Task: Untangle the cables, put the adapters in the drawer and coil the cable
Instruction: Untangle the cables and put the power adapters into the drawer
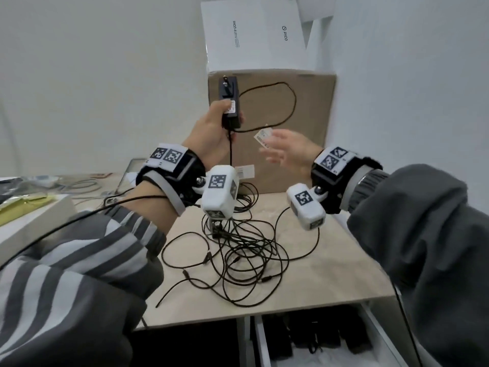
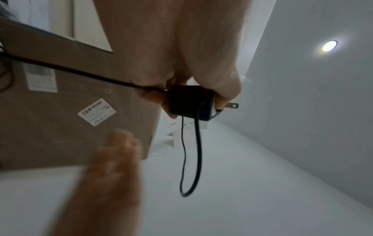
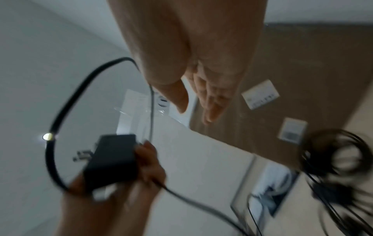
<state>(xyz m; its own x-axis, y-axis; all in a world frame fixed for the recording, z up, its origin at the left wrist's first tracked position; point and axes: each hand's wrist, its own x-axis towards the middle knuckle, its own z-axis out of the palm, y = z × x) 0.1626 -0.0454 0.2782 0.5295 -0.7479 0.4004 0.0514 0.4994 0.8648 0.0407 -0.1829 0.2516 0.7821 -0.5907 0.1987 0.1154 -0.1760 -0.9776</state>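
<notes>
With our left hand [image 1: 211, 133] gripping an adapter [image 1: 229, 103] held high above the worktop [image 1: 330, 263] and our right hand [image 1: 287, 149] spread empty, we judge coiling under way; next, catch the cable loop [image 1: 291, 102].

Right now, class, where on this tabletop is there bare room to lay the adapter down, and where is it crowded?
Bare tabletop lies between the cable tangle and the right edge, and along the front edge by the open drawer. The middle is crowded with loops; the cardboard box blocks the back.
</notes>
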